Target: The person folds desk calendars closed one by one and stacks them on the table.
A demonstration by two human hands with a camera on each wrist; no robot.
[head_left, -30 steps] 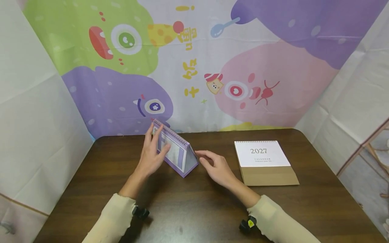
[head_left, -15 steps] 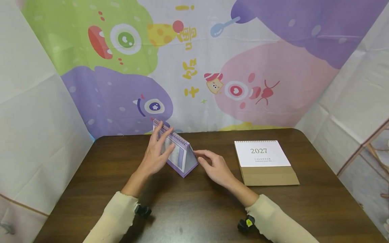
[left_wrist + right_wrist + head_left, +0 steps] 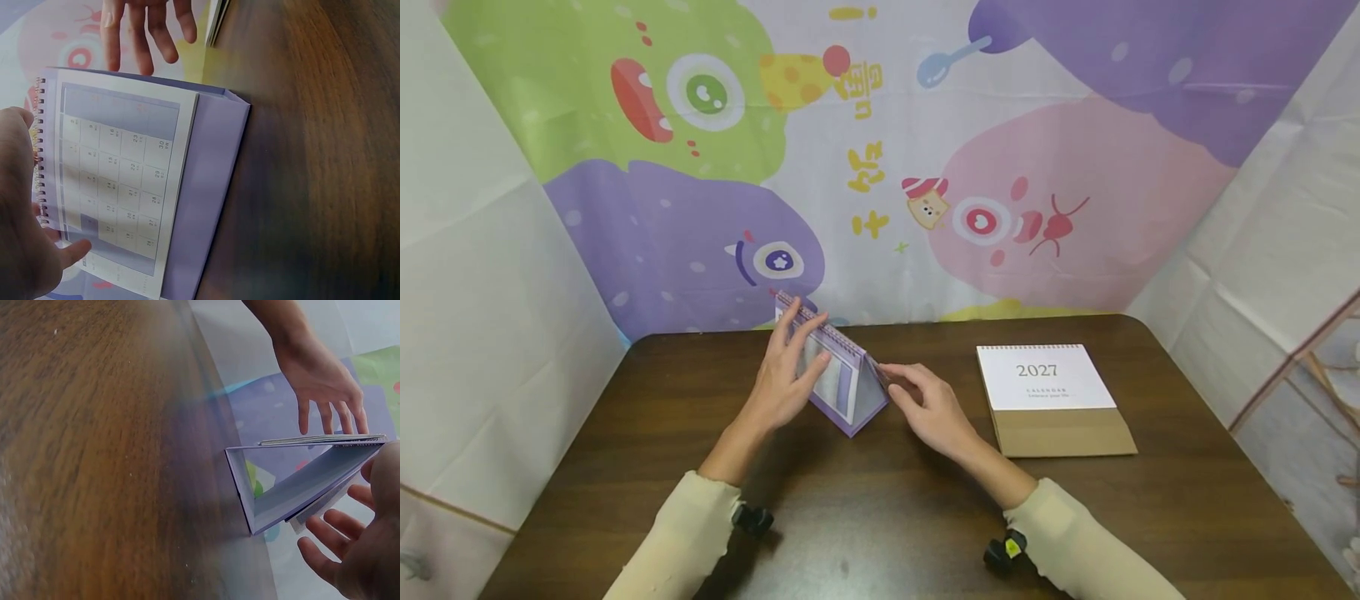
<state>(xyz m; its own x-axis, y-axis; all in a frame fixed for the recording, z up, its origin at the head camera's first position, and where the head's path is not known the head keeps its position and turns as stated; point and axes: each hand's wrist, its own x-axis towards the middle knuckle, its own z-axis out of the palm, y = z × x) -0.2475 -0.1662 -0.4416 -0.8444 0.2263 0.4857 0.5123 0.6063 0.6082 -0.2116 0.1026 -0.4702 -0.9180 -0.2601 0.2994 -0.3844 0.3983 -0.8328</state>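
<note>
A purple spiral-bound desk calendar stands tent-like on the table, turned at an angle. My left hand lies over its ring binding with fingers spread, the thumb near the printed front page. In the left wrist view, the date grid faces the camera and the left thumb tip overlaps its lower part. My right hand is at the calendar's right side, fingertips by the rear edge. From the right wrist view, the open triangular end shows, and the right fingers extend, slightly bent, beside loose sheets behind the rear panel.
A second desk calendar, white with a tan base and marked 2027, stands to the right on the dark wooden table. A cartoon-printed cloth hangs right behind the table's back edge.
My left hand has moved right along the calendar's top edge, from its left end toward the middle. My right hand stays nearly where it was, and both calendars keep their places.
</note>
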